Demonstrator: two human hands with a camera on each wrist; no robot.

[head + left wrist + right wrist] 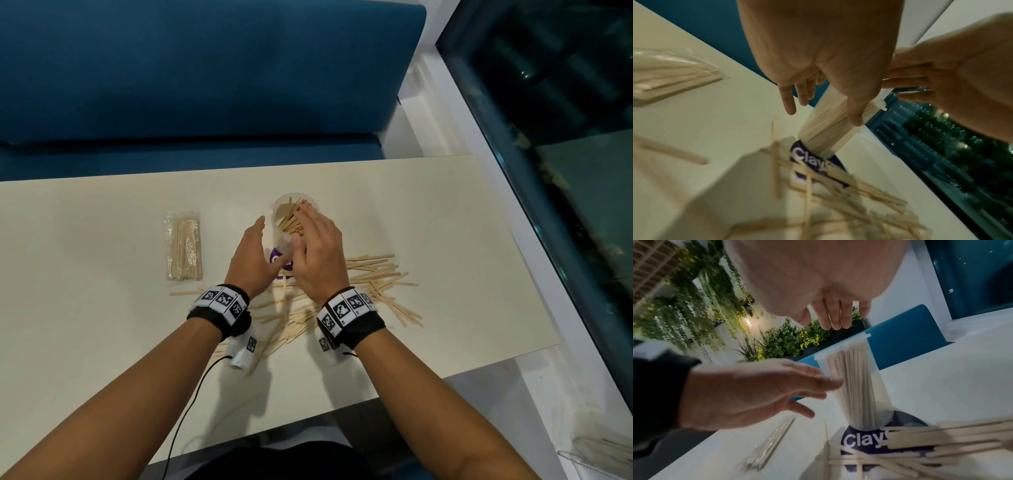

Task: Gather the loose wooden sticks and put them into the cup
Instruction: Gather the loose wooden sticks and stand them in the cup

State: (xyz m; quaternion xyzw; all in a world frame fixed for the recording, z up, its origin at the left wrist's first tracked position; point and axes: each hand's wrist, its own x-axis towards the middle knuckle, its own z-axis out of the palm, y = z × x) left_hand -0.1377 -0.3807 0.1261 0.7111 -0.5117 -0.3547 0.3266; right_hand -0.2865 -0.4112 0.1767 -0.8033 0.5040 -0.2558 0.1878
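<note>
A clear plastic cup point(286, 209) stands mid-table on a purple disc point(279, 265) printed "Clay", and holds a bundle of wooden sticks point(851, 382). My left hand point(253, 253) is at the cup's left side, fingers straight; its thumb point(856, 116) lies against the cup point(826, 131). Over the cup's mouth hovers my right hand point(317, 248), its fingers point(835, 318) loose just above the rim, with nothing seen in them. Loose sticks point(371, 274) lie heaped to the right of and in front of the cup, under both wrists.
A sealed clear packet of sticks point(184, 250) lies left of the cup. The cream table point(85, 308) ends at a blue bench point(205, 85) behind and at a white ledge with dark glass point(565, 137) on the right.
</note>
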